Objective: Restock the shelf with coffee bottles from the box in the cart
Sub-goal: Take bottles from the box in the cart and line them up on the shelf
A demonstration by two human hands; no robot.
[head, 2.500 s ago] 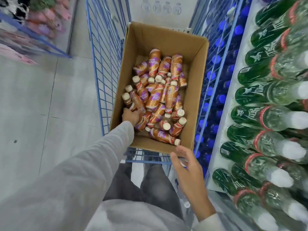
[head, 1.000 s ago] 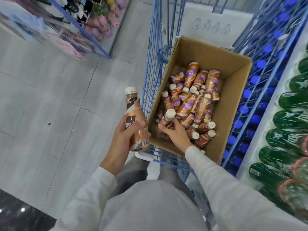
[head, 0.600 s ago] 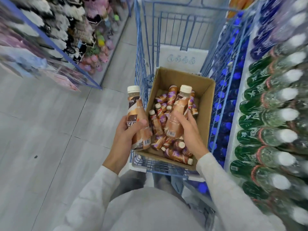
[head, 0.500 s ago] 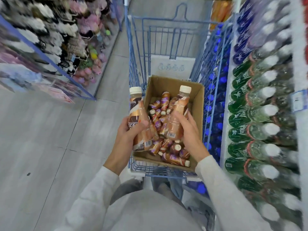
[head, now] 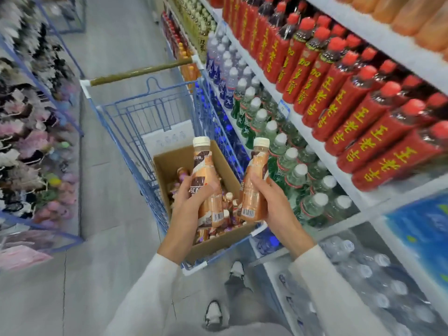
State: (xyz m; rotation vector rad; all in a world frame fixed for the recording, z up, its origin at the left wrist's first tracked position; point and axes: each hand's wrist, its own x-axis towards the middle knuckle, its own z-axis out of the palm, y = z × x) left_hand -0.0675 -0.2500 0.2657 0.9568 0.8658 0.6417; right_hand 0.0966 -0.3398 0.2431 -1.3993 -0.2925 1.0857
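The person's left hand and right hand are clamping curled fingers round the left bottle and right bottle, both upright above the box, and are probably best carrying them upright to the shelf right of the fingers.

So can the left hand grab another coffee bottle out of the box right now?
Probably not as is: the left hand is full, fingers wrapped round a coffee bottle. The box is open just below it, nothing covering the bottles inside.
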